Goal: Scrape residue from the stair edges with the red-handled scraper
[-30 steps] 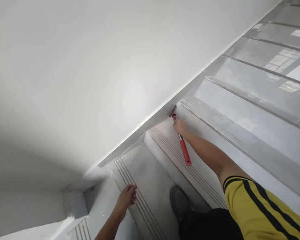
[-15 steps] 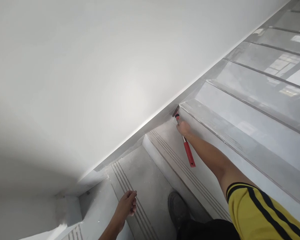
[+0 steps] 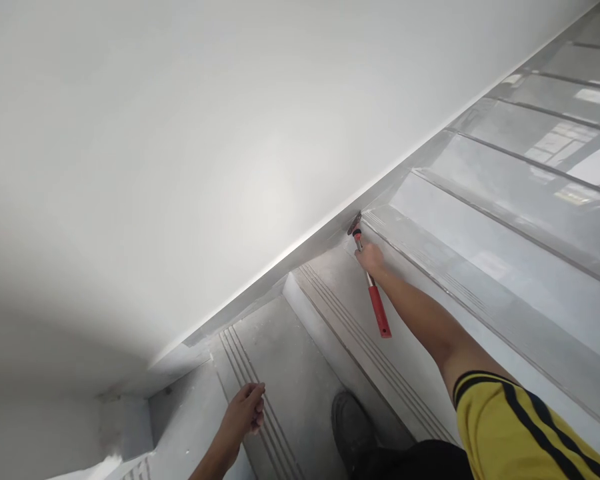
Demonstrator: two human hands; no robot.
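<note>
Right hand is closed around a red-handled hammer, gripping high on the shaft near the head (red grip end sticks out below the fist). Hammer head sits against the grey skirting strip where the white wall meets a stair step, far centre. Left hand hangs loosely half-curled, holding nothing, just above the nearer step. Dark shoe is planted on that nearer step, right of the left hand.
</note>
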